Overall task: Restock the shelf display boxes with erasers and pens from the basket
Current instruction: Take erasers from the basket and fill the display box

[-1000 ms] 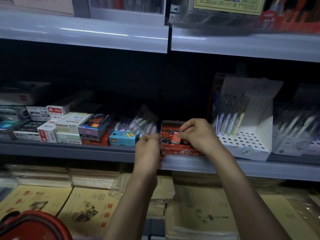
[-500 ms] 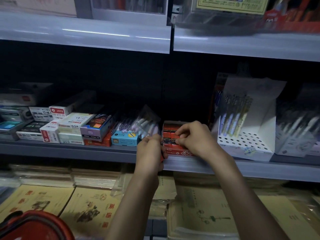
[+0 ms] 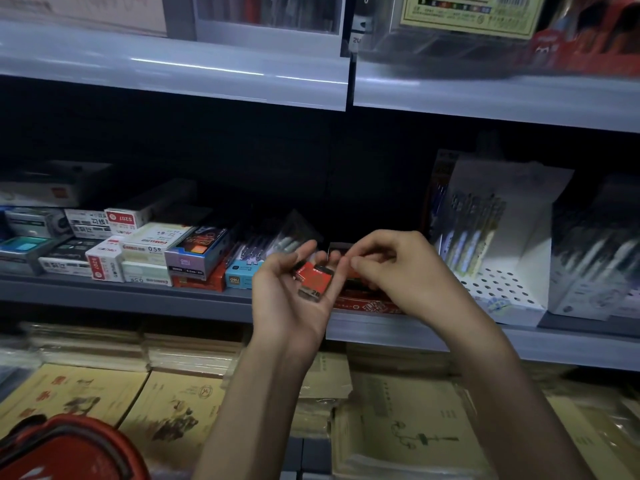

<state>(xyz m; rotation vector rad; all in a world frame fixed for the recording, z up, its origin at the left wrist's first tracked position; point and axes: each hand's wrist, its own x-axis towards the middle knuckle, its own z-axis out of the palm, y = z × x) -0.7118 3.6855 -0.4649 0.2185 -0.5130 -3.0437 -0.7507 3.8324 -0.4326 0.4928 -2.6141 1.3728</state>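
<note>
Restocking was judged partly done. Basket point(image 3: 62, 448) was seen low at the left. Erasers point(image 3: 313, 278) were cradled in the left hand point(image 3: 294, 303), cupped palm-up with fingers curled round them, before the red display box point(image 3: 367, 304) at the front edge of the shelf point(image 3: 138, 296). The right hand point(image 3: 398, 271) was curled, thumb and forefinger pinched; whether anything was held could not be told. Pens were judged left to do
</note>
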